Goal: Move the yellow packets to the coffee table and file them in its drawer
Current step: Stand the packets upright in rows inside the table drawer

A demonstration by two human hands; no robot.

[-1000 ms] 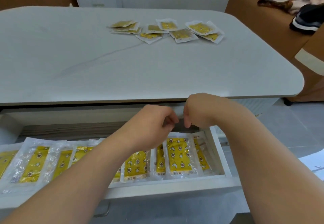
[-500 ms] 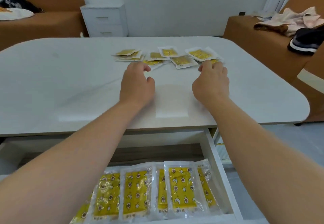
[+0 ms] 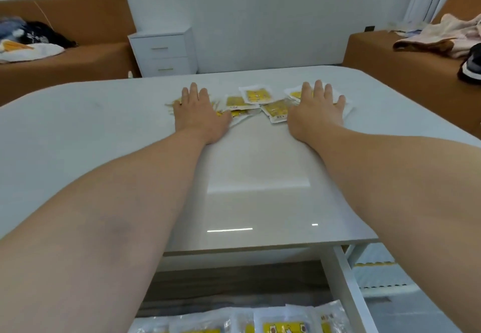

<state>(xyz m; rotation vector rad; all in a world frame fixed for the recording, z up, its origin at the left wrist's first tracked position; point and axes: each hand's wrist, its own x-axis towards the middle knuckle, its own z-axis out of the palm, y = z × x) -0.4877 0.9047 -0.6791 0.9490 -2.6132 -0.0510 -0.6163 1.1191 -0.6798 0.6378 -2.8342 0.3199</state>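
1. Head view: both arms stretch across the counter [image 3: 104, 124]. The left hand [image 3: 199, 112] and right hand [image 3: 313, 110] lie flat, fingers [image 3: 194, 90] straight and released, pressing the outer ends of the scattered yellow packets [image 3: 256, 95]. More packets lie in the open drawer [image 3: 346, 280].
2. Half a second ago the hands only reached the packets' near edge; now they cover them.

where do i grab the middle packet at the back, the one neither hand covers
Probably the clear border along the far edge of the middle packet, pinched from above. It lies flat on the coffee table, so nothing slips under it easily. Its near edge abuts other packets, while the far edge sits on bare tabletop.
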